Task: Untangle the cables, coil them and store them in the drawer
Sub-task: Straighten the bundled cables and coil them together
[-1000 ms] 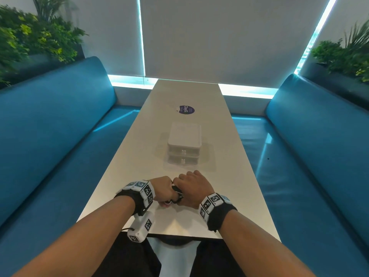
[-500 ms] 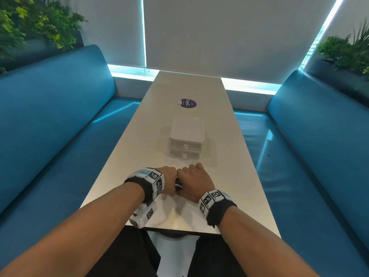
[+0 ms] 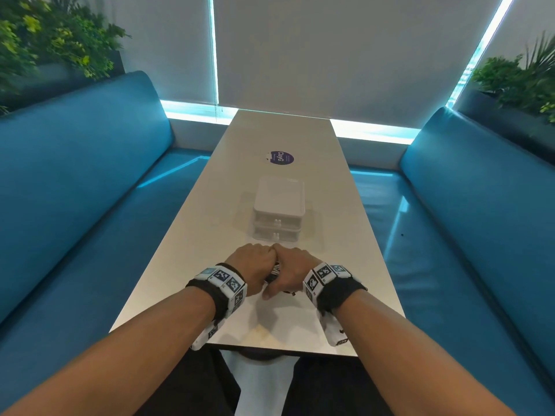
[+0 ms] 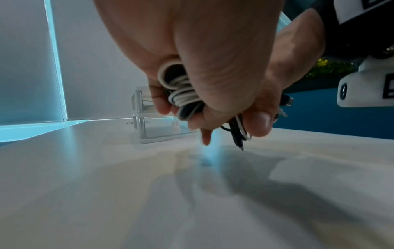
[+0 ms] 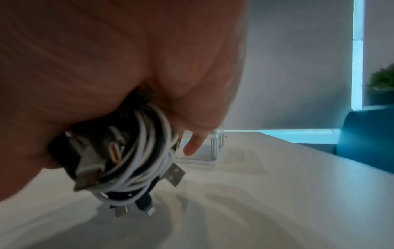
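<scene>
Office lounge booth, teal padded benches (image 3: 75, 181) flanking long white table (image 3: 210, 235), planters (image 3: 54, 40), roller blinds (image 3: 345, 49)

The head view looks forward and down from above along the long pale table (image 3: 207, 235), taking in both forearms and the small translucent two-drawer plastic box (image 3: 279, 205) mid-table. The left wrist view sits low, just above the tabletop, facing the same box (image 4: 147, 128) from very near the fingers. The right wrist view, equally low and close, shares that box (image 5: 213, 151) and table.
</scene>
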Demonstrator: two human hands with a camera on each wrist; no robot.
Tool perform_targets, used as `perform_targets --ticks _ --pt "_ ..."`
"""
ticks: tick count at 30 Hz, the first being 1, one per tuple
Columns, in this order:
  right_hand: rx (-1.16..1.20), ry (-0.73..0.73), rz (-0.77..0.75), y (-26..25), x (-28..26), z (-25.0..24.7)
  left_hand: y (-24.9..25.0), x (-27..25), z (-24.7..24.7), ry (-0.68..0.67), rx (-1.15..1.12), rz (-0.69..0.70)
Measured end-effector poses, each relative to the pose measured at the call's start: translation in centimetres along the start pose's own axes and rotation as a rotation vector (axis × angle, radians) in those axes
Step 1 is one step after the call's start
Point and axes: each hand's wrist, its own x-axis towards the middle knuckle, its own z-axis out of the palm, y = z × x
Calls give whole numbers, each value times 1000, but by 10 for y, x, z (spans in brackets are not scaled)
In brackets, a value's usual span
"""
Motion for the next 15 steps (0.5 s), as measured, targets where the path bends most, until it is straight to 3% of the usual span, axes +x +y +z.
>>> perform_targets --ticks 10,15 --pt "-57 15 33 -10 1 0 9 -7 3 83 82 -76" --pt "-12 24 35 -7 0 -5 4 -2 -3 78 151 -24"
